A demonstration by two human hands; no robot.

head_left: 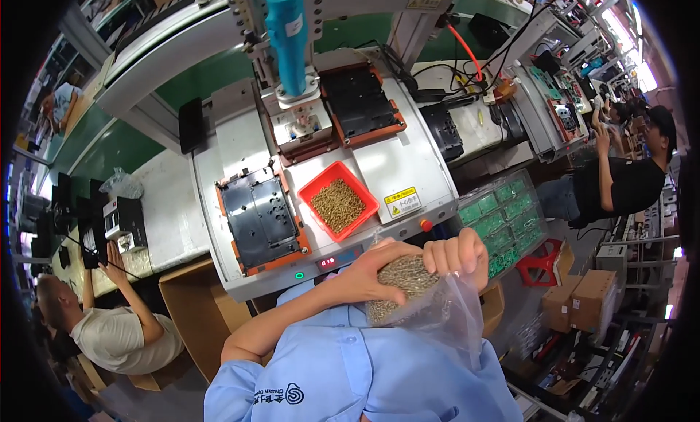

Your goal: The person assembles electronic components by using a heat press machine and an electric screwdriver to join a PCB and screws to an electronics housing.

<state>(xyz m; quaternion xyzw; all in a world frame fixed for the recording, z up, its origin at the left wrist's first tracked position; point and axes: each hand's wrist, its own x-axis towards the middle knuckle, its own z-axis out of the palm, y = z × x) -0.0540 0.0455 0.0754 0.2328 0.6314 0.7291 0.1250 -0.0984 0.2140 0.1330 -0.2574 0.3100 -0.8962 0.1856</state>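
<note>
My two hands hold a clear plastic bag (408, 278) filled with small brass-coloured pieces that look like screws. It is tilted in front of my chest, just off the machine's front edge. My left hand (361, 275) wraps round the bag's full part from the left, thumb across its front. At the right, my right hand (461, 257) is closed on the bag's plastic, with loose film hanging below it. Beyond the bag, a red tray (358, 224) containing similar small pieces sits on the white machine bed (372, 167). Neither hand touches the tray.
Black plastic panels lie in orange fixtures at left (259, 218) and right (361, 105). A teal electric screwdriver (288, 47) stands upright between them. A red button (426, 224) sits at the front edge. Right are green parts in a clear tray (503, 214); co-workers sit either side.
</note>
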